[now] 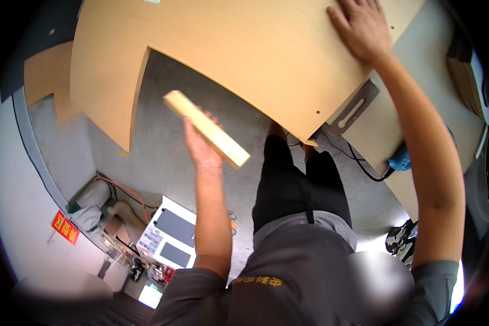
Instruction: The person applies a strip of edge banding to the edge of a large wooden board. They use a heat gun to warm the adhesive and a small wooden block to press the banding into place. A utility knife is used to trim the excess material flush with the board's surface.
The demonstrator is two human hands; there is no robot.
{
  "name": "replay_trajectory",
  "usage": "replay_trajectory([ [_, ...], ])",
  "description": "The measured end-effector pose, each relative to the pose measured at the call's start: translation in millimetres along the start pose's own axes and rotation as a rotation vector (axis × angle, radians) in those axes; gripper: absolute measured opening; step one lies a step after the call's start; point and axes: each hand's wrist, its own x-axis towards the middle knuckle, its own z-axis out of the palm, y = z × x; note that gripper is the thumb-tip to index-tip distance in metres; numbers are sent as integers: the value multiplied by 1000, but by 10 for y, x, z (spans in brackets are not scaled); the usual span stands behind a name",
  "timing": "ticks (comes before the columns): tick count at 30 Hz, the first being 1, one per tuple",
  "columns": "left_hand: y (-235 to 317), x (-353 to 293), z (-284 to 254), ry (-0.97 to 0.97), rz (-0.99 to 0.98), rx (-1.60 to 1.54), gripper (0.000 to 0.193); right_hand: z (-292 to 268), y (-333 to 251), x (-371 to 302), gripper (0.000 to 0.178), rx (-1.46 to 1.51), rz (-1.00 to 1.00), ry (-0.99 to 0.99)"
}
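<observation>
A short, straight wooden block [209,130] with squared ends rests in my left hand [201,149], which is wrapped round it from below. It is held slantwise above the grey floor, apart from the large board. That board [228,32] is light brown, with a big angular cutout along its near edge and a small dark hole near its near right corner. On its far right part lies my right hand [367,32], flat with the fingers stretched out and nothing held. Its fingertips are cut off by the top edge of the picture.
A slotted metal plate [356,108] sits beside the board's right corner. Further right are a blue power tool [401,157] with a black cable and a stack of boards [464,76]. Low on the left stand a white cabinet [168,233] and an orange hose [136,193].
</observation>
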Motion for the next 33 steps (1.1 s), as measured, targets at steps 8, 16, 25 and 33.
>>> replay_trajectory([
  [8,-680,-205,715,-226,-127,-73,55,109,-3,-77,66,-96,-61,105],
  [16,-683,-358,1050,-8,87,16,64,217,-29,-88,66,-168,-62,159],
  [25,-700,-380,931,-32,100,157,69,356,62,-127,74,-211,-114,170],
  [33,-1105,-669,928,8,109,109,70,386,83,-104,72,-217,-127,193],
])
